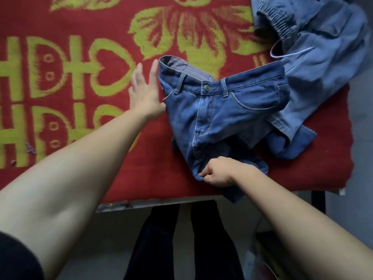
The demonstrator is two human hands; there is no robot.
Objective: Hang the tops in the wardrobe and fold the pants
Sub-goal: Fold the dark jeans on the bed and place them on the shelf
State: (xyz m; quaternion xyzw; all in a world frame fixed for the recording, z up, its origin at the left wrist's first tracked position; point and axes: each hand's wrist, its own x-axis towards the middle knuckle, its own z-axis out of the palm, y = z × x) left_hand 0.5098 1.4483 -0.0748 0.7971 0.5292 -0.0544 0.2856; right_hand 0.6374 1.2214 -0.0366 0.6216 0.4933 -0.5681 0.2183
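Red patterned blanket (80,158), light blue pants (327,63) crumpled at its far right corner, jeans (222,110) just beside them, front up, left hand (144,91) flat, fingers straight, touching the jeans' left edge, right hand (220,171) pinching their near fold

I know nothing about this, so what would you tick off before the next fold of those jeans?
1. Right hand has a grip on the jeans: ok, it pinches their near edge.
2. Left hand ready to steady them: ok, it is open and flat at the waistband's left side.
3. Jeans lie flat: not ok, the legs are bunched underneath.
4. Jeans free of the light pants: not ok, the two overlap at the right.
5. Bare blanket to fold on: ok, there is room to the left.
6. Pockets empty: cannot tell.
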